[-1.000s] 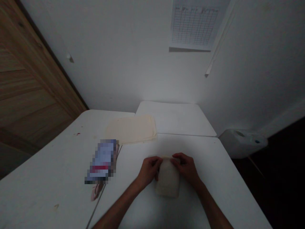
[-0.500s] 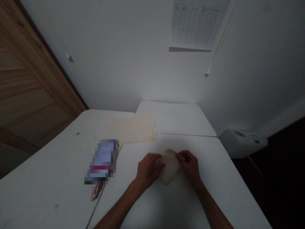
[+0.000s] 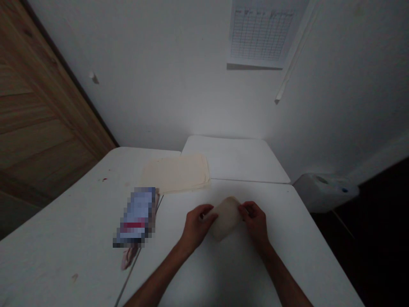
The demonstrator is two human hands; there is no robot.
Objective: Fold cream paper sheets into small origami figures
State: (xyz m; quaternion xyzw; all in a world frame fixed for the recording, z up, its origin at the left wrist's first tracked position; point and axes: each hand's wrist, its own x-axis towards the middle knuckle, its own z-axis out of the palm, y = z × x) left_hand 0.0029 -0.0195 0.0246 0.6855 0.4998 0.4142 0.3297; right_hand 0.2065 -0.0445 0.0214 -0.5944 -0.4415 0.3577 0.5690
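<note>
Beige folded cloth (image 3: 225, 216) is down at the middle of the white desk (image 3: 223, 277), left hand (image 3: 195, 225) and right hand (image 3: 255, 221) each pinching one end, so I'd keep both grips even and the edges lined up tbh.

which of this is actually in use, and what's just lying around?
In use: pale folded cloth, gripped at opposite edges by left hand and right hand.
Lying about: cream cloth stack, blurred packet, wall chart, white container beside the table.
</note>
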